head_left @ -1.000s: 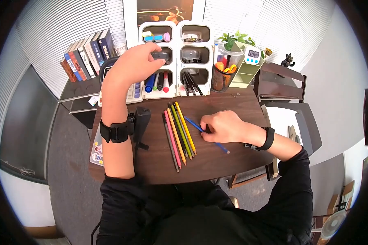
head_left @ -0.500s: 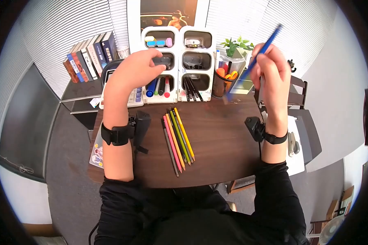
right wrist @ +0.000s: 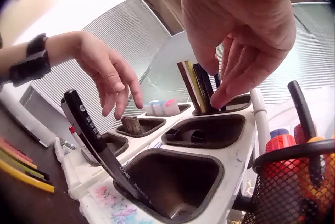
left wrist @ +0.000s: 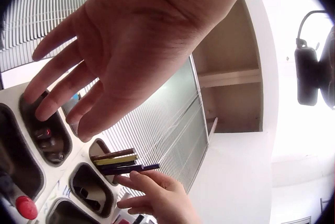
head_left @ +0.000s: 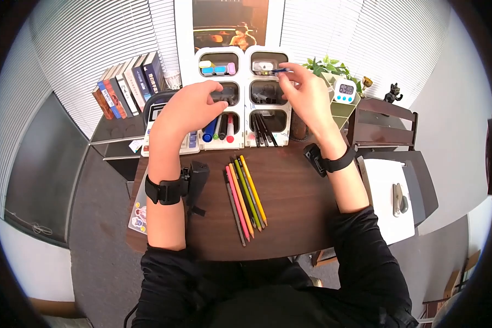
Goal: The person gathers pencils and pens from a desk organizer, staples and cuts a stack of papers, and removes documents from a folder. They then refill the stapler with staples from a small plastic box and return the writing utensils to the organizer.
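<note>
My right hand (head_left: pixel 309 98) is at the upper right compartment of the white organizer (head_left: pixel 245 112). Its fingertips pinch a blue pencil (left wrist: pixel 150 167), which stands among a yellow pencil (left wrist: pixel 118 159) and other dark pencils in that compartment. The pencil's lower end is hidden. Over the left column hovers my left hand (head_left: pixel 187 110), its fingers relaxed and holding nothing. The left wrist view shows its palm and spread fingers above the compartments. On the desk, several coloured pencils (head_left: pixel 246 197), among them pink, green and yellow ones, lie side by side.
Markers (head_left: pixel 220 128) fill the lower left compartment, and black pens (head_left: pixel 263 130) the lower right one. A mesh pen cup (right wrist: pixel 293 182) stands right of the organizer. Beyond it are a plant (head_left: pixel 333 68) and a timer (head_left: pixel 344 90). Books (head_left: pixel 128 82) line the left side.
My right hand picked the blue pencil up off the desk, raised it, then brought it left to the upper right compartment. The left hand stays about where it was.
</note>
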Tool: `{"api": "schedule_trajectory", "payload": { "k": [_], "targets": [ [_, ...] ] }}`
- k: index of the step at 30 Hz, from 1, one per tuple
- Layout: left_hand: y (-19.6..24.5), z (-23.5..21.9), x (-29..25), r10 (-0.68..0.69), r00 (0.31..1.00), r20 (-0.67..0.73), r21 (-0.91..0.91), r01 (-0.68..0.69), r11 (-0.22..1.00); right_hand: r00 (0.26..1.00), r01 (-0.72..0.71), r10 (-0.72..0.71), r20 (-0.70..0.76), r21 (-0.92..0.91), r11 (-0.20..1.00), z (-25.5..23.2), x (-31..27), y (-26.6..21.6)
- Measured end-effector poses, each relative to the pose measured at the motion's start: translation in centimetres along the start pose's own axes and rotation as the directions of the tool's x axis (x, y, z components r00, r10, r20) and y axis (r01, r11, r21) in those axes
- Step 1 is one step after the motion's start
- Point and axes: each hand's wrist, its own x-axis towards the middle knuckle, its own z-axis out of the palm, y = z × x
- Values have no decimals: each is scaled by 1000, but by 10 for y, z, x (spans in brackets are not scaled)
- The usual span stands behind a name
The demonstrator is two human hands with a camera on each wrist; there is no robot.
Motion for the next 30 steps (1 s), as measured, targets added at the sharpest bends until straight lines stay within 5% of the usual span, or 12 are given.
{"api": "schedule_trajectory", "payload": {
  "k": [12, 17, 19, 21, 23, 25, 30],
  "targets": [
    [2, -2, -1, 11, 1000, 1, 14, -11, 1000, 999, 37, -39, -25, -59, 998, -22, -4, -17],
    [-1, 2, 0, 43, 999, -20, 20, -42, 999, 994, 68, -59, 96, -100, 993, -41, -17, -40],
    [-2, 4, 0, 69, 996, -50, 38, -67, 997, 898, 193, -118, 425, -138, 971, -46, -24, -45],
    [-5, 6, 1, 94, 993, -65, 48, -91, 995, 721, 276, -157, 675, -72, 958, -44, -34, -54],
    [-4, 6, 1, 88, 995, -57, 59, -84, 995, 598, 363, -273, 753, 49, 931, -30, -48, -52],
    [-4, 5, 1, 90, 995, -50, 72, -86, 994, 496, 367, -240, 834, 49, 929, -19, -55, -58],
    [-4, 5, 2, 98, 994, -38, 64, -95, 993, 489, 449, -115, 865, -137, 883, 8, -73, -49]
  ]
}}
